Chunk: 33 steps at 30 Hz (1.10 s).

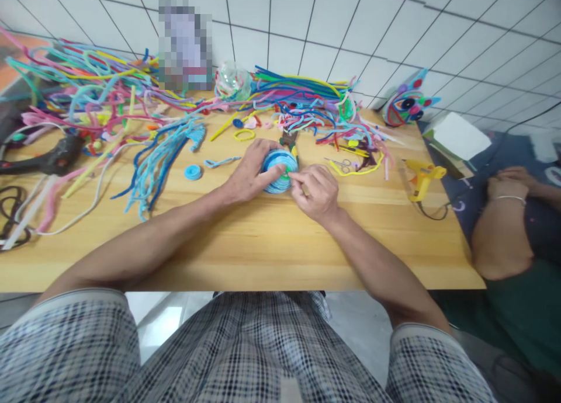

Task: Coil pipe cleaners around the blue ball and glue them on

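A round blue piece wound from pipe cleaners (279, 184), in lighter and darker bands, is held over the table. My left hand (250, 172) grips it from the left, with the thumb pressed on its top. Near the middle of the coil shows a small green piece (287, 171), partly covered by the thumb. At the coil's right edge my right hand (319, 193) is closed in a pinch, fingertips touching the green area; what lies between them is too small to tell. Pliers (294, 149) with yellow-and-dark handles lie just behind the coil.
Left of my hands lie a small blue coil (193, 172) and blue pipe cleaners (164, 152). Colourful pipe cleaners (100, 82) pile along the wall. Scissors (344, 165), a yellow glue gun (423, 178) and a dark glue gun (52, 155) rest there. Another person's arm (504, 233) is at right.
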Motion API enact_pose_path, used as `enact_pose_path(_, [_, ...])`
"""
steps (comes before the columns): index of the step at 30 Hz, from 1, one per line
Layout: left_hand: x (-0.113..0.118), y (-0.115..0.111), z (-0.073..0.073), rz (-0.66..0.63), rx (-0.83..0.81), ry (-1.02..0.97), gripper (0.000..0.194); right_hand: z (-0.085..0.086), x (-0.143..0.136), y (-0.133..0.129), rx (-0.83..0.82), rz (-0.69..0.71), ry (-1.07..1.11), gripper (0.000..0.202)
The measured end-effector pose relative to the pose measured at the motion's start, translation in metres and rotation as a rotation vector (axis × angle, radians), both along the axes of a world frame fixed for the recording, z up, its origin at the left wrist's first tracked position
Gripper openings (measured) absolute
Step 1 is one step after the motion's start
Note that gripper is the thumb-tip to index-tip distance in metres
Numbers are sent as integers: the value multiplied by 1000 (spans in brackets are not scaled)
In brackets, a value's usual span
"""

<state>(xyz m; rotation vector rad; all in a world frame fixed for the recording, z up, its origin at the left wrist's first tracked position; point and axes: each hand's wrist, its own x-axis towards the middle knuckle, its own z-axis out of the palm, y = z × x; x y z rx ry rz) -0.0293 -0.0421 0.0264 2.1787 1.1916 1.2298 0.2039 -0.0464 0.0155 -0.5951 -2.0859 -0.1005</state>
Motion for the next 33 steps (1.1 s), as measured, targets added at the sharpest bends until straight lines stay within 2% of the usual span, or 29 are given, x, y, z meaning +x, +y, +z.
enact_pose_path(3, [0, -1, 1, 2, -5, -1, 47, 1, 0, 0, -4, 0, 2, 24])
enact_pose_path(10, [-1, 3, 1, -17, -52, -15, 46, 5, -4, -3, 53, -111, -50, 18])
enact_pose_path(17, [-4, 3, 6, -46, -152, -39, 55, 1, -3, -2, -52, -135, -86, 19])
enact_pose_path(21, [-5, 2, 10, -74, -203, -41, 57, 1, -4, -2, -28, -90, -37, 17])
enact_pose_path(25, [-1, 0, 11, -49, -147, -8, 60, 2, -6, -2, 30, -61, 27, 11])
enact_pose_path(33, [6, -6, 11, -11, -57, 51, 50, 4, -7, -4, -75, -81, 94, 1])
